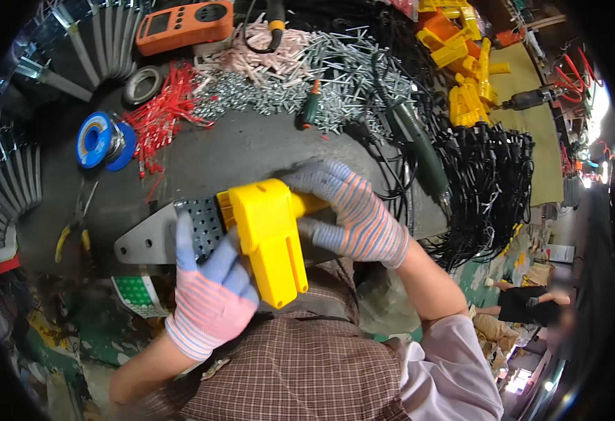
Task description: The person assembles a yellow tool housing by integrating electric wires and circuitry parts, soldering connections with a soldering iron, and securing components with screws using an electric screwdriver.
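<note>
A pipe welding iron is between my hands: a bright yellow plastic housing (269,235), a perforated metal guard (202,228) and a wedge-shaped grey plate (142,240) with round holes pointing left. My left hand (216,291), in a striped knit glove, is closed on it from the near side. Its index finger lies along the guard and the others bend toward the housing. From the right, my gloved right hand (353,214) wraps its fingers and thumb about the yellow stub on the housing's side. The housing partly hides the left fingertips.
Solder spools (97,140), pliers (76,224), red leads (163,112), loose screws (342,70) and a small screwdriver (312,105) lie on the dark bench. A green electric screwdriver (419,151) and black cords (486,175) are at right. An orange meter (184,28) and yellow housings (465,63) stand behind.
</note>
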Motion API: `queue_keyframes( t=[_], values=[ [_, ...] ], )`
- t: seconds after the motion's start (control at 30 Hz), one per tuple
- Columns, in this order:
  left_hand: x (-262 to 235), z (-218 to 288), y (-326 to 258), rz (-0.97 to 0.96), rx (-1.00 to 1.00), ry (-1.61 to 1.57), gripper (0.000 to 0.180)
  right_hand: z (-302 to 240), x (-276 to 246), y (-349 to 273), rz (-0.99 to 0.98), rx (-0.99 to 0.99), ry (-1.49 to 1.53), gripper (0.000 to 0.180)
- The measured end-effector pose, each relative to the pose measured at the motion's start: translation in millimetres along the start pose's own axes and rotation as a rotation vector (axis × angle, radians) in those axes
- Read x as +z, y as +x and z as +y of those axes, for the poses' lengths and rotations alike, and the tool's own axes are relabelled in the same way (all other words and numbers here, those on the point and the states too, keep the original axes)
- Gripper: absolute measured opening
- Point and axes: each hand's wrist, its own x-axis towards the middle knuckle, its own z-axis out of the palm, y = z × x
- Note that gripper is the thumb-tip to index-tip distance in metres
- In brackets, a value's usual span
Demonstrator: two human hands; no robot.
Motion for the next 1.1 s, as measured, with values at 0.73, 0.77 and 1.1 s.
queue_keyframes(
  t=[0.73,0.77,1.1],
  values=[
    [19.6,-3.9,-0.5,0.168,0.042,0.017,0.06,1.7,33.5,26.7,-0.03,-0.138,-0.823,0.023],
    [21.1,-2.2,0.1,0.21,0.053,0.018,0.056,1.1,32.6,27.0,-0.021,-0.145,-0.826,0.023],
    [42.5,10.1,2.0,0.381,0.089,-0.056,0.061,-41.7,-8.2,51.2,-0.01,-0.027,-0.605,0.029]
  ],
)
